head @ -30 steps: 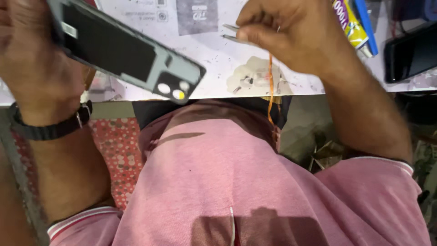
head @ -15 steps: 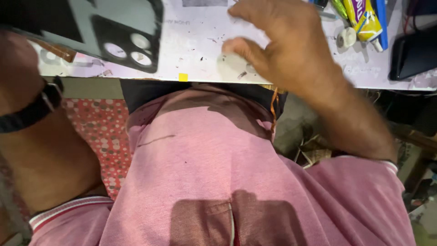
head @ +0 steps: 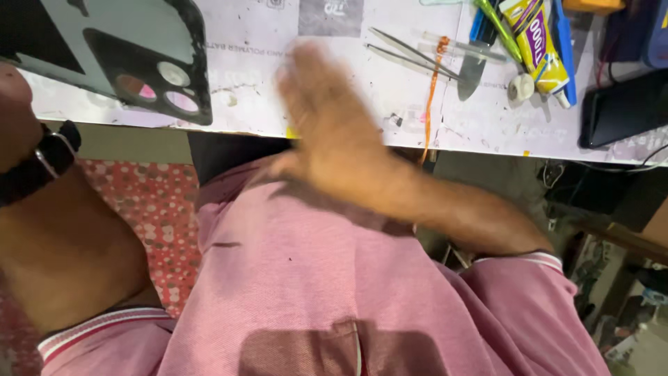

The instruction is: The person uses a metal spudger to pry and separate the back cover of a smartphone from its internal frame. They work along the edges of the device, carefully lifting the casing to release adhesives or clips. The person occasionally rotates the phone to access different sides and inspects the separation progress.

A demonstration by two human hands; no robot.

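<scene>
Left hand (head: 14, 104) is gripping the phone back cover (head: 118, 56), fingers hidden so state unreadable, while right hand (head: 327, 132) is hovering blurred, fingers extended together, empty, tweezers (head: 410, 52) lying on worktop (head: 334, 97) just beyond fingertips; judged mid-repositioning, next needing a precise pick-up.

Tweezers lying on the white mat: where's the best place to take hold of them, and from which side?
Grip the tweezers around mid-length, where the two thin arms lie close together, pinching across them from above. They lie flat and slanted on the white mat, tips toward the upper left, clear of the orange strip. The right hand, blurred and open, is nearest.
</scene>
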